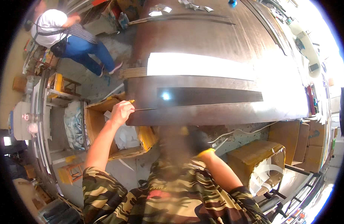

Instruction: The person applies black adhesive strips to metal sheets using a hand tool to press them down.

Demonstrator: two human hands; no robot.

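The left hand (121, 112) is raised ahead of the body, its bare forearm running up from the short camouflage sleeve at the lower left — elbow bent, wrist tipped slightly inward. Its fingers are curled tight in a pinch, thumb side turned to the right, knuckles bunched. The right arm comes up from the sleeve at the lower right, the forearm bare and slanting up and to the left toward the middle of the view. The right hand (199, 141) sits low and close to the chest in a dark glove with a yellow cuff — blurred, so its finger pose cannot be made out.
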